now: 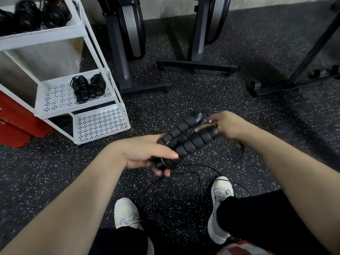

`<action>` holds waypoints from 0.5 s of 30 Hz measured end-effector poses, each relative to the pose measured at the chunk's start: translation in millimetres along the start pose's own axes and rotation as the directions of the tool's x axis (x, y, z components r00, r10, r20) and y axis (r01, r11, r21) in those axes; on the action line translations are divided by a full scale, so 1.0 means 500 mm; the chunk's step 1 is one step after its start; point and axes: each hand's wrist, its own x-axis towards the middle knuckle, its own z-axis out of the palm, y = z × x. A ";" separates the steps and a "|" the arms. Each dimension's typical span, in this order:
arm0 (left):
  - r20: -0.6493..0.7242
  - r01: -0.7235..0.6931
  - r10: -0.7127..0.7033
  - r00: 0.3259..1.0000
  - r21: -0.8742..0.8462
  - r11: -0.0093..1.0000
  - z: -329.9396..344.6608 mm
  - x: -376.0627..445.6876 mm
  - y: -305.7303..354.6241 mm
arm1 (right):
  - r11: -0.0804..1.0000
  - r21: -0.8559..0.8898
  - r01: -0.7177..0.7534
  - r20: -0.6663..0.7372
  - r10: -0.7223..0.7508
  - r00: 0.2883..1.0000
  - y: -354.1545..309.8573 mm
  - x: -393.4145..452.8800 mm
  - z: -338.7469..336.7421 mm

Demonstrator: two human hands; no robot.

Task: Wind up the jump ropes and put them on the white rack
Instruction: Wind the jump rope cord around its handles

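Two black ribbed jump rope handles (185,138) lie side by side between my hands, tilted up to the right. My left hand (147,155) grips their lower ends. My right hand (226,126) pinches the thin black cord at their upper ends. The loose cord (184,173) hangs down and loops over the floor between my white shoes. The white rack (60,111) stands at the left; two wound black ropes (88,87) lie on its middle shelf and several more (33,15) fill the top shelf.
Dark legs of exercise machines (127,70) stand behind the rack and at the right (294,78) on the speckled black floor. A red box (16,122) sits at the far left. My shoes (127,214) are planted below the hands.
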 end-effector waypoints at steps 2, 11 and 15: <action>0.030 0.042 -0.047 0.998 0.136 0.990 0.013 0.009 -0.002 | 1.000 0.013 0.014 -0.031 -0.014 0.999 -0.007 -0.001 0.010; -0.270 0.199 -0.105 0.957 0.349 0.916 0.043 0.036 -0.005 | 0.992 -0.045 0.114 -0.216 -0.121 0.969 -0.042 -0.010 0.050; -0.399 0.268 -0.139 0.906 0.289 0.919 0.033 0.043 -0.007 | 0.980 -0.107 0.168 -0.244 -0.190 0.951 -0.065 -0.031 0.070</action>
